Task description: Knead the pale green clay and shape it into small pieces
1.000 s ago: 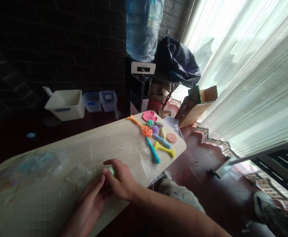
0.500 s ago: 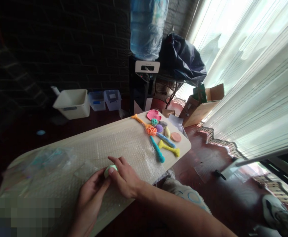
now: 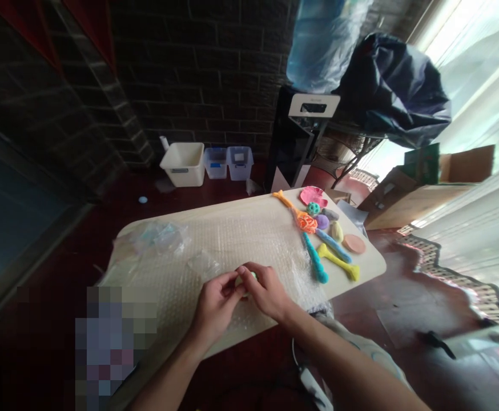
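A small pale green lump of modelling clay (image 3: 240, 281) is pinched between my two hands, mostly covered by the fingers. My left hand (image 3: 217, 299) grips it from the left with bent fingers. From the right, my right hand (image 3: 269, 291) closes over it, thumb and fingers against the lump. Both hands are above the near edge of bubble wrap (image 3: 249, 240) spread on the table. To their right lie shaped clay pieces: a teal stick (image 3: 315, 260), a yellow bone shape (image 3: 338, 262), a blue stick (image 3: 334, 245) and an orange piece (image 3: 307, 222) with a stem.
Further clay pieces include a pink one (image 3: 312, 196), a purple ball (image 3: 321, 221) and a peach disc (image 3: 354, 244). Clear plastic bags (image 3: 159, 237) lie at the table's left end. Beyond stand a white bin (image 3: 184, 165), a water dispenser (image 3: 296, 137) and a cardboard box (image 3: 421, 197).
The view has swung left, so the table and room appear further right. My fingers have closed more tightly around the green clay, and my right forefinger no longer sticks out.
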Demonstrator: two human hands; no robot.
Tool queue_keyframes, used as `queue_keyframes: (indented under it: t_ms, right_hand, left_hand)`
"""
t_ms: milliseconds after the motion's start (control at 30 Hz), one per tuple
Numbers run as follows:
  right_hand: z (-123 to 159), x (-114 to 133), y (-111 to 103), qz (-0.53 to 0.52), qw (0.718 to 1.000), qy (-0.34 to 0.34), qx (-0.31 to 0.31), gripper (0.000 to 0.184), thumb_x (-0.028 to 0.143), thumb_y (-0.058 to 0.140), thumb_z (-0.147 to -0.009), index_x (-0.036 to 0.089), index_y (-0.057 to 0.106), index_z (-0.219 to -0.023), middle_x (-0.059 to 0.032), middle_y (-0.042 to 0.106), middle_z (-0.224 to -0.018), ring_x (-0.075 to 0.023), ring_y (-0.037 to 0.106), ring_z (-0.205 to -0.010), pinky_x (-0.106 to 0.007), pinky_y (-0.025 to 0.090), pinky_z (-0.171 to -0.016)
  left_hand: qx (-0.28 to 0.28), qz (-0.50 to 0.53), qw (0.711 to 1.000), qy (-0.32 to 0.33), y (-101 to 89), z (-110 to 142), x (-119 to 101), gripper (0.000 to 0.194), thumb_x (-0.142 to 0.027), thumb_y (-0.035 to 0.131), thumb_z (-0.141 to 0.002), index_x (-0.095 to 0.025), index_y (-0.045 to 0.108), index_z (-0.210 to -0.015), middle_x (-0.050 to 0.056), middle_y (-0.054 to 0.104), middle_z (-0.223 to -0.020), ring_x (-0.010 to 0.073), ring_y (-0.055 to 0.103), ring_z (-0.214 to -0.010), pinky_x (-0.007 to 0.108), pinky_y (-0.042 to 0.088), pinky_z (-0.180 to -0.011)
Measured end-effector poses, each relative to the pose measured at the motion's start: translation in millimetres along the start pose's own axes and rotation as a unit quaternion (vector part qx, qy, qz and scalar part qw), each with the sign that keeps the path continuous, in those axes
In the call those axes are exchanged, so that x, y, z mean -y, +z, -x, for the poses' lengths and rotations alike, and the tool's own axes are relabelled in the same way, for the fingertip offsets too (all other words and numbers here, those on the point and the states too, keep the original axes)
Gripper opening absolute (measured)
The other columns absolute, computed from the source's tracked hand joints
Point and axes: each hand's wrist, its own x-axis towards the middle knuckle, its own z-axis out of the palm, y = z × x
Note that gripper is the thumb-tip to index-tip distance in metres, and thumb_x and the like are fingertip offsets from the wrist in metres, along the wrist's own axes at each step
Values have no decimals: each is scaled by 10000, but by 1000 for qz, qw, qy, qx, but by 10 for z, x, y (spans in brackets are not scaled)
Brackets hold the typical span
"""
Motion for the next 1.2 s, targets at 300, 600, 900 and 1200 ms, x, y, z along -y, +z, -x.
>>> queue_keyframes:
  t_ms: [300, 600, 900, 1200]
  right_hand:
    - [-54, -23, 94, -143, 986, 41, -74, 528, 593, 503, -1020, 151, 735, -848, 1, 574, -579, -125, 499, -496, -235, 404, -479]
    - [74, -83, 134, -207, 972, 107, -35, 695, 703, 354, -1018, 135, 716, -1187, -21, 612, -654, -119, 473, -468, -215, 369, -408]
    - [39, -75, -6, -184, 982, 36, -1, 598, 642, 414, -1023, 156, 718, -1192, -48, 666, -726, -175, 606, -590, -259, 468, -499]
    - [61, 46, 63, -132, 989, 61, 15, 568, 639, 514, -1000, 133, 773, -985, -31, 638, -593, -129, 548, -454, -220, 411, -426]
  left_hand:
    - [-13, -22, 999, -33, 31, 11, 51, 515, -638, 579, -942, -147, 662, -1075, 64, 690, -873, 193, 652, -729, 279, 514, -613]
    - [12, -123, 989, 80, 52, 63, -101, 353, -497, 581, -995, -170, 695, -1067, 51, 763, -807, 189, 704, -731, 276, 491, -691]
    - [56, -186, 978, 79, -77, 67, -162, 469, -543, 476, -1028, -176, 651, -796, -20, 577, -547, 133, 545, -513, 266, 386, -571]
    - [86, -178, 977, 76, -116, 54, -125, 587, -573, 358, -1062, -185, 631, -716, -8, 564, -556, 149, 569, -555, 286, 399, -622]
